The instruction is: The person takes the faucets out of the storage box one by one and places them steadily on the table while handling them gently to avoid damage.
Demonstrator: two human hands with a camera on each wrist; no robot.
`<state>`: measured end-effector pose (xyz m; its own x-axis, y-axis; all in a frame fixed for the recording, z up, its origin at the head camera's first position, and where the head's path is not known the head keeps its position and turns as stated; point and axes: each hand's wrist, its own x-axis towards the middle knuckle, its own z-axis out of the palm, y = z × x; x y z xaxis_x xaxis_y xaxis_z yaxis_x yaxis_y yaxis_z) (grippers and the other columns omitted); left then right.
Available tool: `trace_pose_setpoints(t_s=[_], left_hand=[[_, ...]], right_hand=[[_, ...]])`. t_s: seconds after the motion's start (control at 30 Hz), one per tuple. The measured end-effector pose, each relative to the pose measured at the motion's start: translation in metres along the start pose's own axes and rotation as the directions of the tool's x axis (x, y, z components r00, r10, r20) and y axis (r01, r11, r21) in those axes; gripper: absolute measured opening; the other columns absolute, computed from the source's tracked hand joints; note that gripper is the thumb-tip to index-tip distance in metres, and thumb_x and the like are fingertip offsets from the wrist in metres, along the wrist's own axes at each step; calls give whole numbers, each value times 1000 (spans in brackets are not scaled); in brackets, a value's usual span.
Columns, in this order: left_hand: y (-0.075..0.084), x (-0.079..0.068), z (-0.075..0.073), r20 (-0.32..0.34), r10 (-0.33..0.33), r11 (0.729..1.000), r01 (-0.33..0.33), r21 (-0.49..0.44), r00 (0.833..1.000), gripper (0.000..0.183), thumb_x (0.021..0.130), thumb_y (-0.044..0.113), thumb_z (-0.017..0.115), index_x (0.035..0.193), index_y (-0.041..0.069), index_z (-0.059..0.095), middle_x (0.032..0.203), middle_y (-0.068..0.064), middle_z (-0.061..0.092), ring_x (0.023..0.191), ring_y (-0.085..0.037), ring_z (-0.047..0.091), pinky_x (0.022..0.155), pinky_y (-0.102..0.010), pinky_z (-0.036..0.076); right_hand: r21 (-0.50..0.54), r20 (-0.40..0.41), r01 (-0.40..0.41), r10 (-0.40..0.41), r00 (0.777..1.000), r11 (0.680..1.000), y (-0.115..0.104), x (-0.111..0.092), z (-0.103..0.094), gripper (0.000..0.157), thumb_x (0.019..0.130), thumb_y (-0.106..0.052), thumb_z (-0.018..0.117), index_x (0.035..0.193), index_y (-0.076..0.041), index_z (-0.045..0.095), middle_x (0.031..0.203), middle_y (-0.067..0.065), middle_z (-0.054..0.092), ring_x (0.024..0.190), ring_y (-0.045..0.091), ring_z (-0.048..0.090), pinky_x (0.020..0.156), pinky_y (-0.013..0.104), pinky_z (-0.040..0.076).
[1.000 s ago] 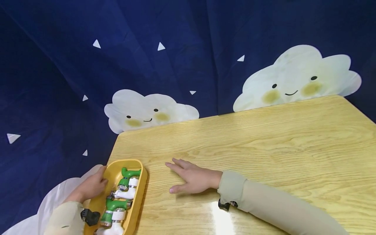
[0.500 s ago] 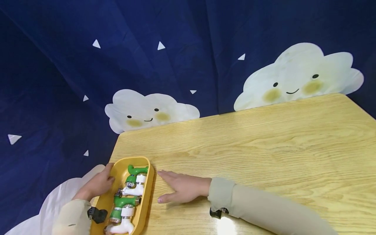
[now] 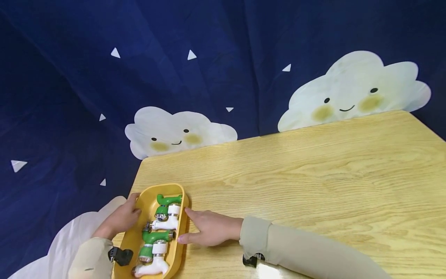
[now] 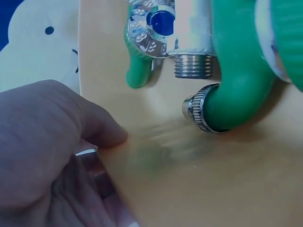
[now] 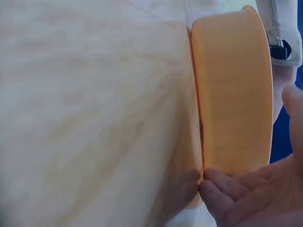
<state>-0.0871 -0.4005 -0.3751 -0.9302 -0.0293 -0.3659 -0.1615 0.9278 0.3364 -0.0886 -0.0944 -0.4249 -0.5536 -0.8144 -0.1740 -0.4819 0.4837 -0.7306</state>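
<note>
Yellow tray of taps: I saw the right hand, thumb spread, newly reach its near side, while the left hand pinched the opposite side, thumb inside; the tray lay between them, both sides, I judged, now steadied.

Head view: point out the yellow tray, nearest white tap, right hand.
Yellow tray (image 3: 148, 201): head view, bare inside, far end.
Nearest white tap (image 3: 158, 265): head view, its body.
Right hand (image 3: 213, 228): head view, back of hand.
</note>
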Motion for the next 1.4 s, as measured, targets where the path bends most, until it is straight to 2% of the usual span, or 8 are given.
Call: trace_pose_setpoints(t_s=[0.13, 0.4, 0.53, 0.83, 1.03, 1.13, 1.23, 1.4], left_hand=[[5, 1, 1, 13, -33, 998, 34, -44, 999, 56, 101, 7, 41, 149, -14, 21, 134, -36, 56, 113, -38, 65, 103, -60, 51], [8, 1, 4, 20, -98, 985, 99, -142, 995, 40, 105, 12, 42, 134, -16, 38, 116, -28, 64, 94, -26, 69, 79, -42, 59], [8, 1, 5, 53, -116, 968, 125, -218, 992, 44, 104, 16, 45, 134, -17, 42, 120, -30, 63, 96, -25, 69, 77, -42, 60], [11, -3, 8, 94, -21, 937, 52, -346, 995, 59, 95, 5, 56, 148, -11, 34, 131, -31, 62, 112, -35, 69, 90, -47, 60], [12, -5, 13, 117, -4, 925, 49, -378, 993, 78, 89, 7, 66, 156, -5, 28, 146, -34, 52, 127, -41, 63, 97, -51, 58], [14, -5, 17, 123, 13, 913, 39, -407, 992, 86, 88, 7, 67, 159, -4, 22, 149, -37, 48, 129, -42, 62, 100, -52, 56], [17, -5, 19, 133, 26, 899, 35, -436, 991, 91, 87, 6, 68, 161, -4, 16, 152, -37, 44, 132, -43, 59, 102, -52, 55], [21, -5, 19, 165, 77, 876, 12, -483, 983, 96, 88, 4, 66, 163, -3, 7, 153, -37, 43, 132, -42, 58, 103, -51, 55]], right_hand=[[17, -36, -37, 37, 999, 999, -2, 0, 1, 101, 96, -76, 43, 165, -7, 18, 169, 10, 31, 156, 22, 36, 126, 35, 33], [43, -92, -71, 75, 993, 997, -3, 0, 5, 105, 94, -77, 46, 165, -5, 17, 169, 13, 30, 155, 24, 38, 124, 36, 36], [43, -114, -89, 94, 989, 995, -3, -1, 4, 109, 92, -78, 48, 164, -3, 17, 168, 15, 31, 153, 25, 40, 123, 37, 38], [54, -138, -92, 99, 986, 994, 0, -7, 1, 111, 93, -77, 48, 164, 2, 12, 170, 19, 23, 152, 27, 40, 124, 36, 37], [53, -166, -80, 87, 982, 995, 4, -10, -2, 105, 96, -63, 55, 162, 6, 11, 170, 23, 21, 150, 23, 43, 124, 34, 36], [55, -176, -97, 105, 979, 994, 7, -12, -6, 103, 94, -56, 58, 161, 8, 12, 168, 24, 24, 123, 18, 65, 113, 32, 48], [63, -183, -113, 123, 975, 992, 10, -14, -10, 103, 92, -53, 60, 161, 8, 13, 168, 23, 27, 112, 15, 67, 106, 29, 52], [136, -184, -108, 132, 974, 985, 14, -17, -16, 105, 89, -46, 64, 162, 7, 11, 165, 25, 33, 63, 9, 60, 67, 25, 54]])
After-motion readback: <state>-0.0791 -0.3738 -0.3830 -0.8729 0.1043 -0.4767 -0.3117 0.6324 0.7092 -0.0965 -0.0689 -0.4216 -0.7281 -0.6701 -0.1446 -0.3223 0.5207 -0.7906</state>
